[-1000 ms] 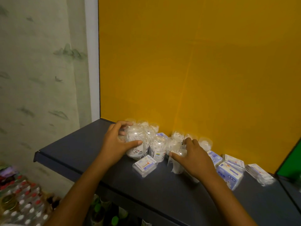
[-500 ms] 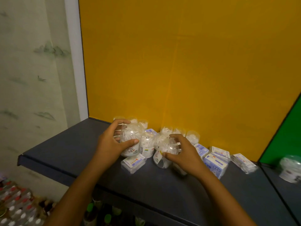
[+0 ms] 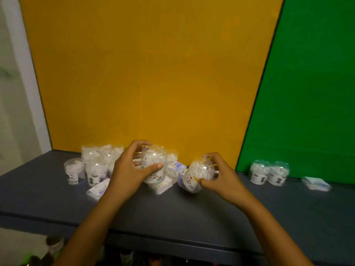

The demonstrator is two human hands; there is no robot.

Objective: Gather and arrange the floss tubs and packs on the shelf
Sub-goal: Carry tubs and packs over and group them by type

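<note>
The left hand (image 3: 128, 173) curls fingers and thumb round a clear floss tub (image 3: 153, 166), held upright; the right hand (image 3: 221, 175) grips a second tub (image 3: 197, 175), tilted with its base toward the person. Half a second earlier both tubs sat lower among the cluster; now the tilted one is clear of the dark shelf (image 3: 192, 214), while whether the upright one's base touches the flat pack (image 3: 160, 186) beneath it cannot be told. The view has also swung right, so that a green panel (image 3: 307, 93) beside the yellow back panel (image 3: 144, 73) fills much more of the frame.

Left of the upright tub stands a cluster of tubs (image 3: 96, 164) against the yellow panel, with a boxed pack (image 3: 98, 190) lying just in front. Between the two held tubs lie blue-printed packs (image 3: 175, 167), partly covered by the hands. Well right of the tilted tub, under the green panel, two tubs (image 3: 269, 172) stand side by side, and a flat pack (image 3: 316, 184) lies blurred beyond them.

The shelf's front half, toward its near edge, is bare. Below that edge, bottles (image 3: 53, 246) are dim and cut off.
</note>
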